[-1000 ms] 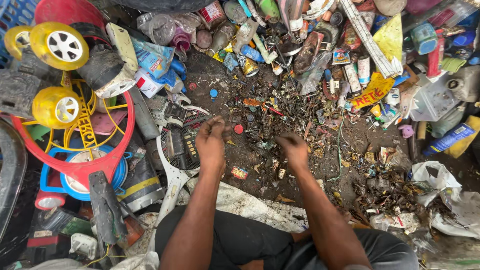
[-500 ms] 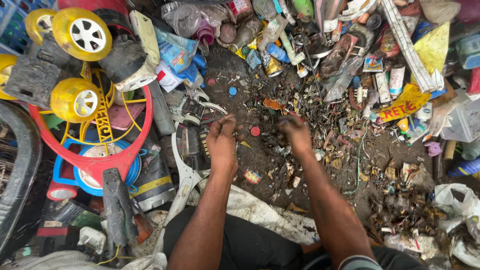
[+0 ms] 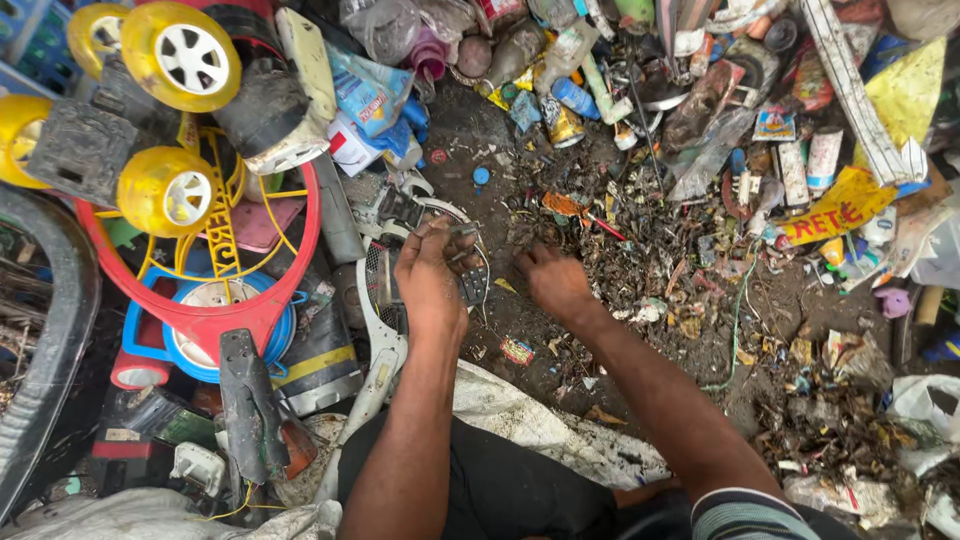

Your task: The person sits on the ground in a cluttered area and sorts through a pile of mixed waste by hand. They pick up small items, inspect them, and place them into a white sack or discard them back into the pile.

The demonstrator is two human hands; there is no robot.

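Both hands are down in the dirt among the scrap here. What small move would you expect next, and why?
Probably the left hand lifts clear with the small dark part pinched at its fingertips, since that piece already looks raised off the ground. The right hand lies fingers-down in the loose debris beside it, seemingly holding nothing, so it would likely go on picking there.

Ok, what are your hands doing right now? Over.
Left hand pinching a small dark scrap piece. Right hand down in the dirt litter, grip unclear. Red toy frame crowding the left.
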